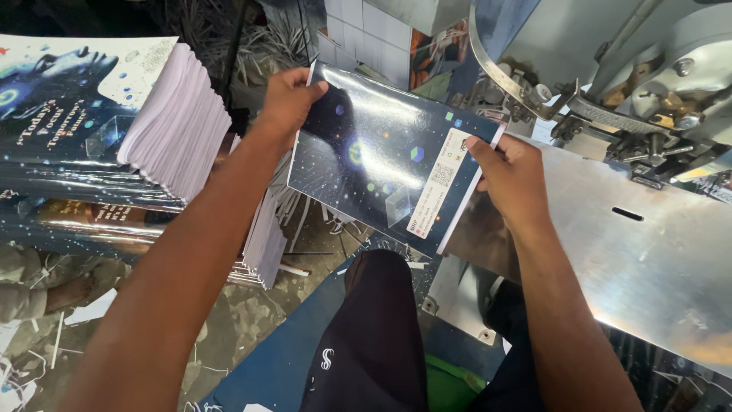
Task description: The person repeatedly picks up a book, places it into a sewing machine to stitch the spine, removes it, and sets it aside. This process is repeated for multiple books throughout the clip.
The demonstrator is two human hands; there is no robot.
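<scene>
Glossy dark-blue booklet [385, 156] is gripped at opposite edges by left hand [286, 99] and right hand [511, 179], above shiny metal machine table [648, 259].

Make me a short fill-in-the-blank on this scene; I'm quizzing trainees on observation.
1. Both hands hold one glossy dark ____ between them.
2. The right hand grips its edge beside the white ____ panel.
3. The left hand holds the corner nearest the ____ of printed booklets.
4. Under the right forearm lies a shiny ____ plate.

Missing words: booklet; label; stack; metal

Stack of booklets [91, 114] cut off left
</scene>
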